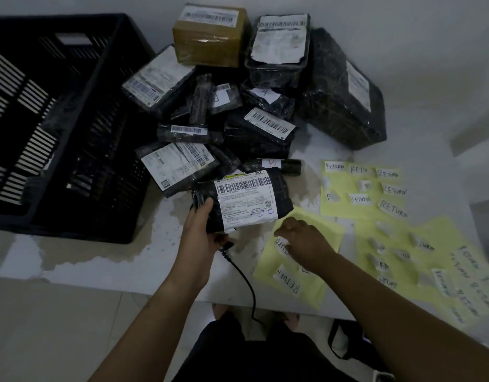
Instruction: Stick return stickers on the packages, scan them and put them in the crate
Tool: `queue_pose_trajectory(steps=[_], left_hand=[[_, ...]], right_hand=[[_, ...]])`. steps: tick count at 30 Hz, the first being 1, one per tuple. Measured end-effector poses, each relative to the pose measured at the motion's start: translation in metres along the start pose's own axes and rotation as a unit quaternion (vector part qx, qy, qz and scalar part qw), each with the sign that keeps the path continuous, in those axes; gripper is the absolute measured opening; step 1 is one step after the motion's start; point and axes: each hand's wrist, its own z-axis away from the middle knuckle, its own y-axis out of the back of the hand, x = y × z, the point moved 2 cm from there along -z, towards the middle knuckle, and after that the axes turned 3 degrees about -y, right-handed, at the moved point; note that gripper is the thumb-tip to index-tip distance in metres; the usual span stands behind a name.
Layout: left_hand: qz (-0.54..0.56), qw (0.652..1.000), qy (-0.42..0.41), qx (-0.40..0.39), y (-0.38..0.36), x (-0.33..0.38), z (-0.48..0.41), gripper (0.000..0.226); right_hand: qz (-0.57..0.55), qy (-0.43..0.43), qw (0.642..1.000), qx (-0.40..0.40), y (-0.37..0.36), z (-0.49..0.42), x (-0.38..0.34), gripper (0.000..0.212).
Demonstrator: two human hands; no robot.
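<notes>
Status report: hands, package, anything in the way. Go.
Left hand grips the labelled package. Right hand down on the sticker sheet, pinch not visible. Black cable trails below left hand; crate stands left.

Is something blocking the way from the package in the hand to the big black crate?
No, nothing visible does. The left hand holds the package just right of the crate, whose top is open. The pile of other packages lies farther back, not between them.
</notes>
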Motion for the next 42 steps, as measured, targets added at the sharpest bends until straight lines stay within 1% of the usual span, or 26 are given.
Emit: queue_pose_trajectory(steps=[2,4,5,7,9,11,13,16,18,20,22,25,26,30,31,33,35,39,40,42], left_hand=[[0.0,1.0,-0.004,-0.003,0.002,0.002,0.002,0.042],[-0.005,1.0,-0.009,-0.003,0.004,0.004,0.002,0.04],[-0.009,1.0,-0.012,-0.004,0.006,0.005,0.003,0.041],[-0.017,1.0,-0.016,0.0,0.008,0.007,0.003,0.042],[-0.015,1.0,-0.012,0.008,0.011,0.008,0.002,0.042],[-0.008,1.0,-0.009,0.015,0.014,0.01,0.001,0.041],[-0.002,1.0,-0.011,0.014,0.015,0.013,0.001,0.04],[0.0,1.0,-0.022,0.006,0.017,0.017,-0.001,0.036],[0.004,1.0,-0.025,0.004,0.019,0.021,-0.001,0.036],[0.007,1.0,-0.028,0.006,0.019,0.025,-0.003,0.037],[0.012,0.999,-0.038,0.002,0.018,0.031,-0.002,0.037],[0.024,0.998,-0.058,-0.005,0.014,0.043,-0.001,0.039],[0.025,0.997,-0.068,-0.005,0.013,0.047,-0.001,0.039],[0.028,0.995,-0.094,-0.006,0.014,0.065,-0.001,0.039],[0.029,0.995,-0.093,-0.009,0.014,0.069,-0.001,0.039],[0.03,0.995,-0.088,-0.022,0.012,0.074,0.002,0.038],[0.034,0.995,-0.083,-0.035,0.01,0.077,0.005,0.037],[0.039,0.995,-0.08,-0.055,0.008,0.083,0.01,0.036],[0.034,0.994,-0.084,-0.06,0.009,0.084,0.011,0.039],[0.024,0.993,-0.092,-0.068,0.01,0.085,0.012,0.053]], right_hand=[[0.003,0.0,1.0,-0.001,0.0,-0.003,0.0,0.032],[0.008,0.014,1.0,0.02,0.002,-0.005,0.0,0.014],[-0.01,0.013,0.999,0.03,0.003,-0.004,0.001,0.008],[-0.08,-0.006,0.996,0.037,0.008,-0.003,0.002,0.006],[-0.169,-0.039,0.984,0.038,0.016,-0.002,0.004,0.007],[-0.26,-0.075,0.96,0.065,0.028,0.002,0.005,0.005],[-0.33,-0.112,0.929,0.122,0.047,0.011,0.003,0.011],[-0.428,-0.161,0.867,0.197,0.08,0.031,-0.007,0.013],[-0.478,-0.173,0.829,0.235,0.103,0.046,-0.019,0.01],[-0.501,-0.171,0.807,0.262,0.126,0.058,-0.036,0.009],[-0.499,-0.158,0.804,0.28,0.147,0.067,-0.055,0.011],[-0.462,-0.155,0.819,0.304,0.17,0.073,-0.075,0.015],[-0.458,-0.155,0.817,0.313,0.176,0.074,-0.08,0.015],[-0.504,-0.14,0.785,0.332,0.193,0.076,-0.099,0.014],[-0.51,-0.134,0.783,0.331,0.196,0.075,-0.104,0.014],[-0.51,-0.122,0.79,0.319,0.199,0.071,-0.116,0.012],[-0.496,-0.113,0.804,0.307,0.201,0.066,-0.128,0.012],[-0.457,-0.1,0.825,0.317,0.203,0.056,-0.142,0.015],[-0.45,-0.1,0.828,0.32,0.203,0.055,-0.143,0.014],[-0.437,-0.104,0.832,0.326,0.204,0.052,-0.146,0.013]])
